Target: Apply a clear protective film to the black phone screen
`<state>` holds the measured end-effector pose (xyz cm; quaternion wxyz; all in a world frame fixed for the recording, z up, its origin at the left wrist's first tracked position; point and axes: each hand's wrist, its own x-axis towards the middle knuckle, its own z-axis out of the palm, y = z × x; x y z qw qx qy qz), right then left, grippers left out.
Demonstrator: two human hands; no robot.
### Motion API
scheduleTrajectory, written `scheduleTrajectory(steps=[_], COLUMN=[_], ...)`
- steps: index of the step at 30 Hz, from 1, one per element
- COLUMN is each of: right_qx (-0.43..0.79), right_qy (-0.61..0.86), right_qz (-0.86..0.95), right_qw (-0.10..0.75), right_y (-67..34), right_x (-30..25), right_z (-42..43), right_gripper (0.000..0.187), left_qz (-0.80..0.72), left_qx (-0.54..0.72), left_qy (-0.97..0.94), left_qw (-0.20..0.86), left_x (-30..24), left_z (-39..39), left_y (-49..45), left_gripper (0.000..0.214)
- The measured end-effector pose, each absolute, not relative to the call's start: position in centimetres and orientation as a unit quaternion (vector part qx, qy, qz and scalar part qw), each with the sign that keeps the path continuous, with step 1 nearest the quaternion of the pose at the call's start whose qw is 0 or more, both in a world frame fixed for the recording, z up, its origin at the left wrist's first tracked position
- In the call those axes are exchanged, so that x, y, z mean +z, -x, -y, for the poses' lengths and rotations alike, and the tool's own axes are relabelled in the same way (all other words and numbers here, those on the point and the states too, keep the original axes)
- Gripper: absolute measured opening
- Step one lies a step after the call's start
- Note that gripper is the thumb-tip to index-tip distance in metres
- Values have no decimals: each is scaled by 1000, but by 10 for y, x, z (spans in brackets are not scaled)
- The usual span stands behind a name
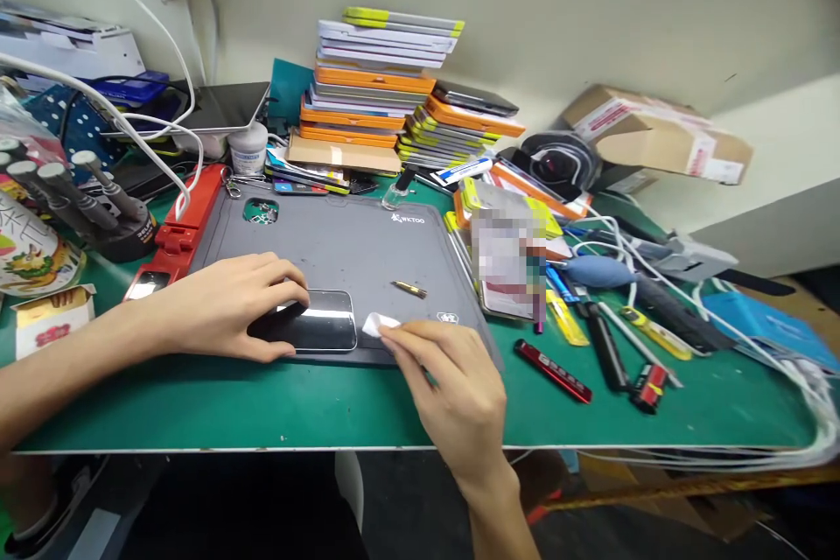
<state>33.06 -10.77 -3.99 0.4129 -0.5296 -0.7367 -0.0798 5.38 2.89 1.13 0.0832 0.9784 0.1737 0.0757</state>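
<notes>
"Behind everything, is a pale wall (pixel 557 9) seen?"

"Yes, and before it a green tabletop (pixel 262 411) is partly covered by a grey mat (pixel 367 245). At the far side, flat boxes (pixel 374 79) are stacked, orange, yellow and white."

"What is placed over the mat?"

"The left hand (pixel 240 311) is laid half spread, fingers bent, across one end of a phone (pixel 328 328); whether it is gripped cannot be told. By the right hand (pixel 459 381), drawn together at thumb and fingers, a pinch is made."

"Where is the phone set?"

"Flat on the mat, near its front edge, dark screen up."

"And what is pinched?"

"A small white cloth (pixel 375 324), held just beside the phone. Beyond it a slim gold-coloured piece (pixel 409 289) is seen on the mat."
</notes>
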Motion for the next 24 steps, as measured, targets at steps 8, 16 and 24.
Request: scheduleTrajectory(steps=[8,16,24], right_qx=[-104,-157,-91], right_qy=[465,492,502], right_qz=[823,807,791], right_qw=[311,286,337], right_y=[-313,-303,-323], right_x=[-35,-38,-44], right_z=[110,108,105], right_gripper=[34,27,21], left_qz=[-162,-164,-134], left_qx=[99,115,137], left_qy=[-978,-975,-981], left_qw=[85,95,33], left_x=[5,-1,3], left_z=[-34,-42,-37], left_y=[-51,-50,-45], left_gripper=[43,49,46])
